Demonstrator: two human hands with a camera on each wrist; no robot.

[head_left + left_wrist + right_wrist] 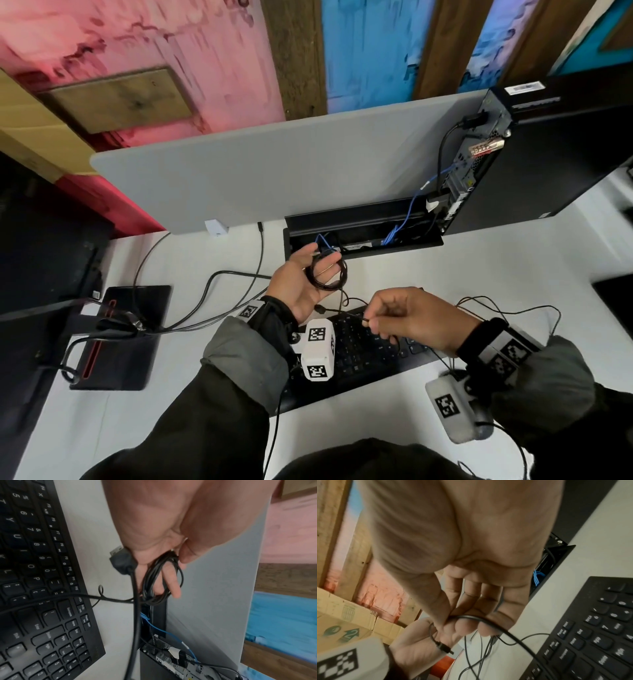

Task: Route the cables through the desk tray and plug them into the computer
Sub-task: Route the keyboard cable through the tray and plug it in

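Observation:
My left hand [310, 274] is palm up just in front of the open black desk tray [356, 219], gripping a small coil of thin black cable [328, 274]. In the left wrist view the thumb pinches that coil [163, 580] against the fingers. A USB plug [120, 559] hangs beside the palm. My right hand [373, 322] hovers over the black keyboard [359, 353] and pinches the same thin cable [505, 630] between thumb and fingertips, close to the plug [320, 308]. The black computer [548, 154] stands at the back right with its rear ports facing the tray.
A blue cable [394, 234] and black leads run from the tray up to the computer's rear. A grey partition [274, 178] closes the back of the white desk. A monitor stand [120, 335] with thicker black cables [212, 284] sits at the left.

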